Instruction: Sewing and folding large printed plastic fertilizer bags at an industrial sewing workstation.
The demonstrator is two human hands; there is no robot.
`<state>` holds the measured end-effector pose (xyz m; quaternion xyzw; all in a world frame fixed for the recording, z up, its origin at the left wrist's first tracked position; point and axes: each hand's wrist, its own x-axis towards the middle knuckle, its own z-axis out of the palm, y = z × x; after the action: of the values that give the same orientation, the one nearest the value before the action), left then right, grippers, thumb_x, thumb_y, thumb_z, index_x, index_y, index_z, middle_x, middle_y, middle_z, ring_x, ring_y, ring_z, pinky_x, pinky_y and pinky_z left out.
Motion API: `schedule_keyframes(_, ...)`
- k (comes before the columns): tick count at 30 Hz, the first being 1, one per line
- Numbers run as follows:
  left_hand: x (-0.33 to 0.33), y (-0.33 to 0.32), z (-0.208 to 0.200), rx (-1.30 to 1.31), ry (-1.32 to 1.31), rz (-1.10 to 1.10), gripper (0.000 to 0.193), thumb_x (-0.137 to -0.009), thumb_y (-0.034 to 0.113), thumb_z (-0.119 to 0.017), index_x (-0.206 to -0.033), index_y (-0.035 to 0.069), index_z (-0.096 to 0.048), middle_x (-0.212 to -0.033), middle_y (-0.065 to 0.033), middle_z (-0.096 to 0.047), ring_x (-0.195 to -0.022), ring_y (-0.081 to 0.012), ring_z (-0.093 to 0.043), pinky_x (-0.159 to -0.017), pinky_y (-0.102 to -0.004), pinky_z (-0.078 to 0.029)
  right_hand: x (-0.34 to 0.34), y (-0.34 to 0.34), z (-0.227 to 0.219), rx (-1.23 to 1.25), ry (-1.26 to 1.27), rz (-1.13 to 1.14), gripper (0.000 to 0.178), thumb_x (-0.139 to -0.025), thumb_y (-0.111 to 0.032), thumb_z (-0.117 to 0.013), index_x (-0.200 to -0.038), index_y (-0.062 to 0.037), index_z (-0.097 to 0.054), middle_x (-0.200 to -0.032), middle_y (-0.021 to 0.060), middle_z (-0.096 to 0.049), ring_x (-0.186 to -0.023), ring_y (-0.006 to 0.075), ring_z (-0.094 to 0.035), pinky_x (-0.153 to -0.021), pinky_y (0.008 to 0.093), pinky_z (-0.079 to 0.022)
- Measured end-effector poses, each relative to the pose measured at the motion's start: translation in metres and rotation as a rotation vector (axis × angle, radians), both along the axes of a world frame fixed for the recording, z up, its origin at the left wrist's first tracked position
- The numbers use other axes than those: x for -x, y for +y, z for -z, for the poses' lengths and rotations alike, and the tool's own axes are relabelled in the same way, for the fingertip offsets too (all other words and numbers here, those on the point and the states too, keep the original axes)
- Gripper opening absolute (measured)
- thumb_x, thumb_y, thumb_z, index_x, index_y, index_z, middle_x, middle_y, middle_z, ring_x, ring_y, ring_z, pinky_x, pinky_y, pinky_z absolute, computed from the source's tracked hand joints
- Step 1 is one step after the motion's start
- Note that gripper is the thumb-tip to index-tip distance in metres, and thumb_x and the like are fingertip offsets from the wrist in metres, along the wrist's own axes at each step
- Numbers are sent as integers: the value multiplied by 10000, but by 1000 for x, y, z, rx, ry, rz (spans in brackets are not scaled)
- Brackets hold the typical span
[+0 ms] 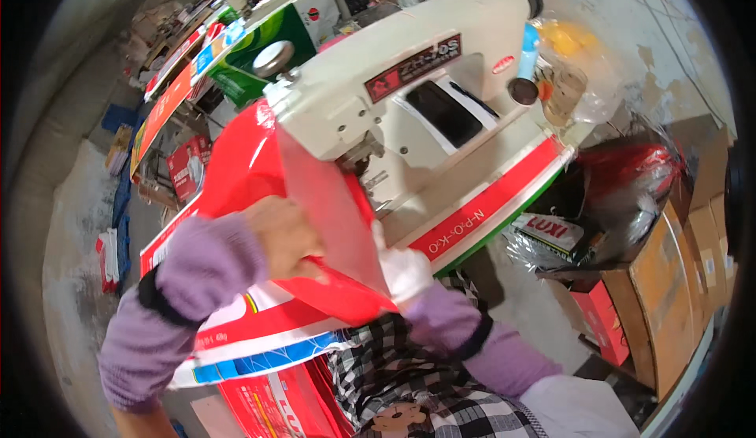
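A glossy red plastic sheet [249, 150] lies folded under the head of a cream sewing machine [331, 83]. Its near part stretches between my hands, and a paler, translucent side faces the machine. My left hand [285, 239], bare with a purple knitted sleeve, is closed on the sheet's left edge. My right hand [404, 271] wears a white glove and pinches the right edge close to the machine bed; its fingers are partly hidden. The machine's needle area [364, 158] sits just beyond the sheet, and the needle itself is hard to make out.
A dark phone [443, 113] and a black pen [474, 99] lie on the machine. Red and white printed sheeting [488, 198] covers the table edge. Cardboard boxes [657, 296] and plastic-wrapped bundles [551, 229] stand at right. A stack of red packaging [287, 406] is below the table.
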<state>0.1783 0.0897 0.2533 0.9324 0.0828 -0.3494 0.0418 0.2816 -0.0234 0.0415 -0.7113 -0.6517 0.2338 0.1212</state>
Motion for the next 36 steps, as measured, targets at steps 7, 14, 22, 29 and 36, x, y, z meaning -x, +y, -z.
schedule_keyframes(7,-24,-164,97,141,-75,-320,302,-799,183,-559,-1056,28,-591,-999,-142,-603,-967,-284,-568,-914,-459,-416,26,99,10,62,-159,165,633,-841,-153,-473,-1434,-83,-263,-684,127,-664,-636,282,-665,-552,409,-518)
schedule_keyframes(14,57,27,6,-27,-1432,-420,266,-854,222,-546,-1033,54,-648,-1015,-105,-636,-923,-229,-598,-872,-408,-452,-8,76,50,-39,-58,154,464,-826,-260,-523,-1241,-131,-360,-728,132,-655,-650,312,-647,-534,422,-504)
schedule_keyframes(22,235,313,169,-394,-620,-1127,488,-912,452,-422,-926,41,-685,-883,-187,-664,-944,-296,-622,-848,-420,-470,5,38,55,-305,240,14,251,-822,-310,-564,-879,-90,-670,-819,159,-652,-747,340,-631,-634,406,-503)
schedule_keyframes(29,248,256,127,-1109,-903,-1097,594,-921,477,-364,-719,8,-668,-679,-227,-637,-627,-397,-638,-584,-502,-512,-22,-34,-71,-311,1344,267,246,-932,-193,-522,-924,29,-628,-729,31,-562,-721,69,-469,-654,286,-431)
schedule_keyframes(36,346,40,-116,-1217,-1820,-815,545,-969,383,-417,-657,-16,-617,-518,-180,-570,-429,-217,-548,-386,-417,-382,3,-22,-84,-838,494,-338,303,-791,-317,-655,-979,-80,-678,-965,61,-663,-1137,286,-482,-1043,501,-285)
